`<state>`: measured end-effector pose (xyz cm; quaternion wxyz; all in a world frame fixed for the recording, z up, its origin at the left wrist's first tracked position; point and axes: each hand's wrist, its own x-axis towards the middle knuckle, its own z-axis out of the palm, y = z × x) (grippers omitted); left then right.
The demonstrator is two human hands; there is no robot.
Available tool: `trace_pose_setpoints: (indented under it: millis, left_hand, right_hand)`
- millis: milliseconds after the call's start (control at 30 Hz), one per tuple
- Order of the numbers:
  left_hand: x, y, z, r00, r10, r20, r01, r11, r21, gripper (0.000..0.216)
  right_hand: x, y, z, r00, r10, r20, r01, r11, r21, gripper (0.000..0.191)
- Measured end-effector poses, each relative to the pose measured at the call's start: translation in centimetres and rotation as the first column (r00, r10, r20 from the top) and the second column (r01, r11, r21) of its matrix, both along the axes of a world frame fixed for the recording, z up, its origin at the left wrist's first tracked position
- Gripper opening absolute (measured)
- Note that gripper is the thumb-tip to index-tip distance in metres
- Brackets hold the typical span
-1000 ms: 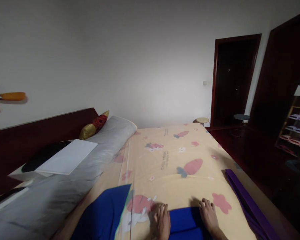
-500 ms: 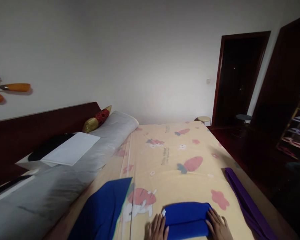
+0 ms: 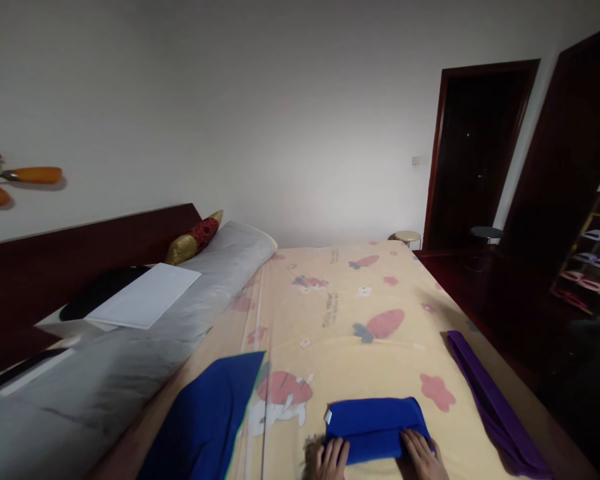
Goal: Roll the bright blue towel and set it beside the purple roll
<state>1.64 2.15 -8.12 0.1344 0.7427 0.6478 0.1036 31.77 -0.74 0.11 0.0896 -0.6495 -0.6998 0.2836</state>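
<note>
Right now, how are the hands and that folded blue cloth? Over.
Left hand on folded blue cloth, left side; right hand, right side. Cloth on bed, white tag showing. Another blue cloth apart to left, purple cloth to right.

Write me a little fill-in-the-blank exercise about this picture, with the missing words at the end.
1. The left hand and right hand both touch a folded cloth whose colour is ____.
2. The small tag at its far left corner is ____.
3. The purple strip lies to the ____ of both hands.
4. The cushion by the headboard is gold and ____.

Missing words: blue; white; right; red.
</note>
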Motion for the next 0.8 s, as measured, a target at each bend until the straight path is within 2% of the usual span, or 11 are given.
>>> trace_pose_setpoints:
  millis: [67,133,200,300,400,500,567,667,700,733,800]
  left_hand:
    - [0.6,0.3,4.4,0.999,0.007,0.032,-0.002,0.988,-0.152,0.050]
    - [1.4,0.5,7.9,0.997,0.048,0.062,-0.035,0.978,-0.207,0.054]
    - [2.3,0.5,10.2,0.993,0.110,0.042,-0.096,0.962,-0.254,0.055]
    - [3.3,0.3,11.9,0.990,0.143,-0.007,-0.138,0.942,-0.307,0.057]
    - [4.5,0.1,11.5,0.995,0.079,0.067,-0.055,0.951,-0.304,0.061]
    - [5.7,0.3,8.6,0.994,-0.022,0.105,0.043,0.979,-0.201,0.060]
    - [5.9,0.5,6.1,0.990,-0.143,0.000,0.143,0.990,-0.001,0.057]
    - [4.5,1.0,3.9,0.956,-0.205,-0.209,0.269,0.897,0.351,0.056]
    - [3.6,1.1,3.9,0.964,-0.158,-0.215,0.233,0.891,0.390,0.056]
    - [2.6,1.1,4.3,0.979,-0.088,-0.183,0.152,0.916,0.371,0.055]
    - [0.4,1.2,5.9,0.994,0.074,-0.075,-0.056,0.974,0.218,0.051]
  right_hand:
    - [-0.7,0.6,1.2,1.000,-0.028,0.004,0.028,0.997,0.077,0.057]
    - [-1.6,1.3,2.2,0.998,-0.057,0.015,0.055,0.992,0.111,0.051]
    - [-2.4,1.8,2.9,0.997,-0.076,0.028,0.073,0.993,0.098,0.052]
    - [-3.1,2.1,3.8,0.996,-0.075,0.038,0.073,0.996,0.057,0.058]
    - [-4.1,1.9,4.7,1.000,0.014,0.003,-0.014,1.000,0.020,0.064]
    - [-5.3,1.7,5.3,0.985,0.164,-0.062,-0.166,0.986,-0.027,0.067]
    - [-5.8,1.7,5.2,0.974,0.210,-0.082,-0.215,0.975,-0.059,0.068]
    - [-4.4,1.9,4.2,0.980,0.192,-0.056,-0.195,0.979,-0.057,0.070]
    - [-3.4,2.0,3.8,0.986,0.163,-0.035,-0.164,0.986,-0.042,0.072]
    - [-2.3,2.1,3.4,0.992,0.128,-0.014,-0.128,0.991,-0.027,0.074]
    - [0.1,2.3,2.7,0.998,0.051,0.027,-0.051,0.999,-0.006,0.076]
